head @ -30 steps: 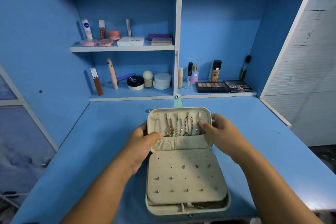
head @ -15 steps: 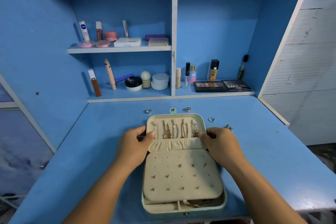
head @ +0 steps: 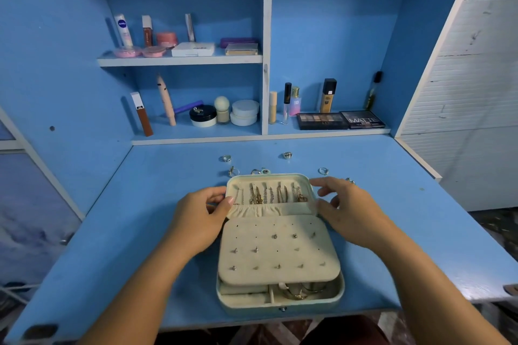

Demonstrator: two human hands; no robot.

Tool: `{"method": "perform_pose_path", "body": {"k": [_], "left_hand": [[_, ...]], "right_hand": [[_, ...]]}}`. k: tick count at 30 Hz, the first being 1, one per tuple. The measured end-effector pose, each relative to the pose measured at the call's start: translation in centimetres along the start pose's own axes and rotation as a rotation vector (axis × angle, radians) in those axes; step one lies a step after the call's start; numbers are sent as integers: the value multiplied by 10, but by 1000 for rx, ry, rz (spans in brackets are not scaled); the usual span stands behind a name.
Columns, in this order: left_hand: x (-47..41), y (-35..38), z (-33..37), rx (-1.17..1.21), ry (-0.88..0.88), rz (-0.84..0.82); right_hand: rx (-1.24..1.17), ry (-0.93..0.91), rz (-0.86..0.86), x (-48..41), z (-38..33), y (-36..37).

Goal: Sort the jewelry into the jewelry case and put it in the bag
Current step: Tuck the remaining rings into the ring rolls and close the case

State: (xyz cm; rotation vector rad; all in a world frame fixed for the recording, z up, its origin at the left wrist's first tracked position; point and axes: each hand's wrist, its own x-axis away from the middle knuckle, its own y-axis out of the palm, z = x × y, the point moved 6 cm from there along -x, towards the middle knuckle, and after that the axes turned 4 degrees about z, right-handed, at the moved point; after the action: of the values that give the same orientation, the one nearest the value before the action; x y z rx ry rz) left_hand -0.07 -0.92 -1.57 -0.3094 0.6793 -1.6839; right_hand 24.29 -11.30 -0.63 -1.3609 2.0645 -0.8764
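Left hand (head: 196,221) pinches jewelry case lid (head: 280,210); right hand (head: 347,213) slack beside; NIVEA tube (head: 123,29), MATTE palette (head: 363,119) shelved.

Matt cloth, bright metal, painted board.
The jewelry case (head: 246,307) is lined in matt, velvety cream cloth, gathered at the lid pocket (head: 260,209), and is cased in a smooth pale-green shell. The chains (head: 269,194) are seen as glinting gold-toned metal, the rings (head: 287,155) as shiny silver metal. The desk (head: 168,232) is finished in matt blue paint, worn pale at its edges. The palettes (head: 322,120) are cased in glossy black plastic.
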Motion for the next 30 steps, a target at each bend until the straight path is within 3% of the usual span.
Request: {"method": "perform_pose_path", "body": {"k": [3, 7, 13, 19, 23, 30], "left_hand": [[15, -6, -10, 154, -31, -210], [31, -11, -19, 213, 8, -463], [35, -14, -21, 317, -3, -505], [29, -17, -18, 392, -34, -347], [24, -14, -11, 272, -50, -112], [23, -5, -7, 136, -20, 58]], "right_hand": [[-50, -140, -127, 22, 7, -9], [-201, -157, -205, 39, 17, 0], [-441, -115, -271, 44, 21, 3], [-465, -83, -126, 35, 8, -2], [-407, 38, 17, 14, 6, -1], [-180, 126, 144, 0, 11, 3]]}}
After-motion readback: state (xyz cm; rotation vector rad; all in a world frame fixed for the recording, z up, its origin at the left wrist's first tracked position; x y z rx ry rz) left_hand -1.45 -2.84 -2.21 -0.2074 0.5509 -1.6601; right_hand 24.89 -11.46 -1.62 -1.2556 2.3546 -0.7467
